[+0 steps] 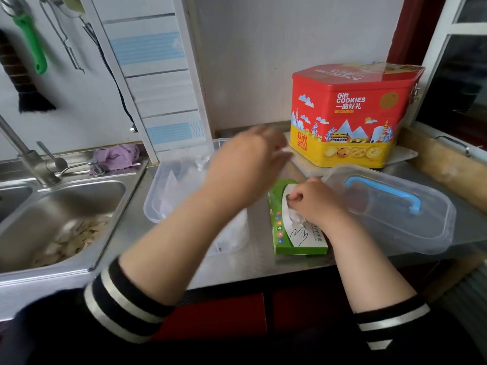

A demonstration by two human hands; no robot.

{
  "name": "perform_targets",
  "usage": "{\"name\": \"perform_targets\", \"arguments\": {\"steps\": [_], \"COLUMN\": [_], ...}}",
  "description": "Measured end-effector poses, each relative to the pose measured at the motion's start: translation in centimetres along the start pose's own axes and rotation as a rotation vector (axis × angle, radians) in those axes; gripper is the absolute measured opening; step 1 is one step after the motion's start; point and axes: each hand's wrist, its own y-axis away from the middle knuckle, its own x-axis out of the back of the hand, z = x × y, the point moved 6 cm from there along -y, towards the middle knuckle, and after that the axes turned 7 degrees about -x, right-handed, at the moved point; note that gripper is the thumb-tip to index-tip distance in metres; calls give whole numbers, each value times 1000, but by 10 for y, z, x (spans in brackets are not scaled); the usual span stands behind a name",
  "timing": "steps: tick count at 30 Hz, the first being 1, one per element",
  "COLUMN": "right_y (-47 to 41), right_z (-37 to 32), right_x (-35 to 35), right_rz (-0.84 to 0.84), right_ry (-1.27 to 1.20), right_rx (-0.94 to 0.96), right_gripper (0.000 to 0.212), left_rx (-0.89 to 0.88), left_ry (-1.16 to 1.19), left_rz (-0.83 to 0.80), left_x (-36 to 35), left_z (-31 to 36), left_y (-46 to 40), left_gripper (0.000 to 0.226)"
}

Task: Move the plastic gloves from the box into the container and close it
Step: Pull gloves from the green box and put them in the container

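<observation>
A green and white glove box (295, 234) lies flat on the steel counter, its opening facing up. My right hand (313, 201) pinches a thin clear plastic glove (296, 216) at that opening. To the left stands an open clear plastic container (163, 191) with clear gloves inside. My left hand (250, 159) is blurred above the container's right side, and a wisp of clear plastic shows at its fingertips. The container's clear lid (390, 209) with a blue handle lies upside up on the counter to the right of the box.
A red and yellow cookie tin (350, 114) stands behind the box by the wall. A steel sink (60, 206) with scraps in it and a tap lies left. A purple cloth (116, 156) sits behind the sink. Utensils hang on the wall at upper left.
</observation>
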Motion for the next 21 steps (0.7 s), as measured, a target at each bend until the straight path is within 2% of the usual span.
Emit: {"name": "perform_targets", "arguments": {"steps": [1, 3, 4, 6, 8, 9, 12, 17, 21], "right_y": [2, 2, -1, -6, -10, -9, -1, 11, 30], "right_z": [0, 4, 3, 1, 5, 3, 6, 5, -3], "right_x": [1, 1, 0, -8, -8, -6, -2, 2, 12], "right_rz": [36, 80, 85, -9, -16, 8, 132, 54, 86], "right_ry": [-4, -33, -80, -132, -146, -139, -183, -343, -473], "right_rx": [-9, -71, -81, -94, -112, -61, 21, 78, 158], "right_gripper": [17, 17, 21, 25, 22, 18, 15, 12, 9], "left_rx": [-44, -23, 15, 89, 201, 262, 336, 354, 397], "left_ry": [54, 111, 113, 154, 248, 281, 309, 333, 350], "left_rz": [4, -36, -85, -235, -380, -413, -390, -400, -360], "left_x": [-14, -45, -62, -99, -131, -141, -150, -148, -151], "left_z": [14, 30, 32, 33, 25, 20, 14, 12, 7], "left_y": [8, 25, 34, 52, 68, 74, 81, 81, 84], "left_gripper": [26, 35, 43, 57, 63, 66, 77, 88, 100]}}
